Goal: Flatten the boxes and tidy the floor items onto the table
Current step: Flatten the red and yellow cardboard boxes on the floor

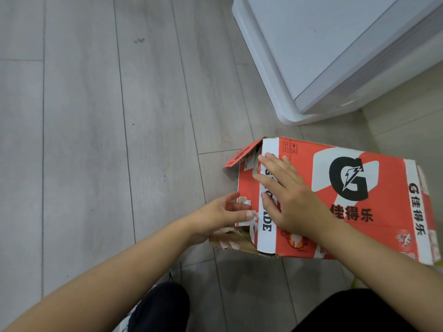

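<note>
Orange-and-white corrugated cardboard box (335, 200), printed with a black "G" lightning logo, lies on its side on grey wood-grain plank floor (96, 140), just in front of a smooth white plastic unit (323, 56). Right hand (291, 200) rests flat and open on the box's top panel, fingers spread, gripping nothing. Left hand (221, 215), fingers loosely extended, touches torn white tape (247, 212) on the box's left end, whose flaps gape ragged; actual pinch unclear.

The box (335, 200) is orange-red with white bands and a black G logo; the floor (96, 140) is grey wood-grain planks.
</note>
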Tool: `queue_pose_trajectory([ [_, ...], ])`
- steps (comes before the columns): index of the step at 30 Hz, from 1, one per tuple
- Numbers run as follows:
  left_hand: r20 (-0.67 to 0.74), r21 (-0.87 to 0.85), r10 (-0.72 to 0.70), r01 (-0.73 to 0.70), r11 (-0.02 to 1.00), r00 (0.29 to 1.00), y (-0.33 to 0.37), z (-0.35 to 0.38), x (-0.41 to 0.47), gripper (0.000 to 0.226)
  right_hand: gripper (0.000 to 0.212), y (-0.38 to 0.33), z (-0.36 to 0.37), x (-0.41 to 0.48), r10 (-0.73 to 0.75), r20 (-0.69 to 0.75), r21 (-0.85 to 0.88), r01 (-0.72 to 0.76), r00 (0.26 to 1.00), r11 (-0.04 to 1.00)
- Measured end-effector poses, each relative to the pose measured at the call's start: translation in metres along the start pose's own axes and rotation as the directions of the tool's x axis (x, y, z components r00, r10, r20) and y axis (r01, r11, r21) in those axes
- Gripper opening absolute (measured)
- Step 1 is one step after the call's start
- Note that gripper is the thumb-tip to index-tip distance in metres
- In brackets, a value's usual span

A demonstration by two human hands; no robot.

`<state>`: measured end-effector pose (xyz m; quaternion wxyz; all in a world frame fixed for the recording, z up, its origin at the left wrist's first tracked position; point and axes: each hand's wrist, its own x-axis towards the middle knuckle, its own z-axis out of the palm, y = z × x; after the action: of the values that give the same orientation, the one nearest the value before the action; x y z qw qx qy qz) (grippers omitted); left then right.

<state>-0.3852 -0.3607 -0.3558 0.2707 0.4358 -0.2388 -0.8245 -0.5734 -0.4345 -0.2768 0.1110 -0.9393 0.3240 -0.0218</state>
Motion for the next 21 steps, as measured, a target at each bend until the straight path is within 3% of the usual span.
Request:
queue_pose_trajectory([
  [6, 0.060, -0.152, -0.093, 0.102, 0.983, 0.994, -0.004, -0.010, 0.001, 0.054, 0.037, -0.001, -0.002, 0.001, 0.006, 0.007, 0.007, -0.006, 1.000, 1.000],
  [10, -0.001, -0.183, -0.043, 0.042, 0.982, 0.999, -0.009, -0.018, -0.002, 0.056, 0.036, -0.002, -0.002, 0.001, 0.020, -0.001, 0.016, -0.020, 1.000, 1.000],
  [12, -0.075, -0.126, 0.052, -0.061, 0.990, 0.996, -0.015, -0.023, -0.006, 0.039, 0.036, -0.002, -0.002, 0.001, 0.024, -0.012, 0.010, -0.024, 1.000, 1.000],
  [14, -0.126, -0.026, 0.165, -0.169, 0.985, 0.978, -0.017, -0.031, -0.014, 0.037, 0.037, -0.004, -0.002, 0.000, 0.032, -0.027, 0.001, -0.032, 0.999, 0.999],
  [16, -0.097, 0.206, 0.318, -0.293, 0.934, 0.943, -0.012, -0.040, -0.018, 0.048, 0.038, -0.006, 0.000, 0.000, 0.035, -0.029, -0.007, -0.035, 0.999, 0.999],
  [18, 0.023, 0.508, 0.480, -0.424, 0.750, 0.877, -0.003, -0.047, -0.014, 0.040, 0.041, -0.009, 0.001, 0.000, 0.030, -0.023, -0.010, -0.031, 0.999, 0.999],
  [19, 0.094, 0.622, 0.529, -0.465, 0.631, 0.844, 0.002, -0.044, -0.012, 0.047, 0.043, -0.010, 0.001, 0.000, 0.027, -0.027, -0.006, -0.028, 0.999, 1.000],
  [20, 0.123, 0.670, 0.550, -0.478, 0.568, 0.826, 0.007, -0.041, -0.009, 0.059, 0.046, -0.010, -0.001, -0.001, 0.023, -0.031, -0.001, -0.023, 0.999, 1.000],
  [21, 0.100, 0.659, 0.550, -0.469, 0.588, 0.829, 0.012, -0.036, -0.006, 0.072, 0.051, -0.011, -0.002, -0.002, 0.014, -0.030, 0.007, -0.014, 0.999, 1.000],
])
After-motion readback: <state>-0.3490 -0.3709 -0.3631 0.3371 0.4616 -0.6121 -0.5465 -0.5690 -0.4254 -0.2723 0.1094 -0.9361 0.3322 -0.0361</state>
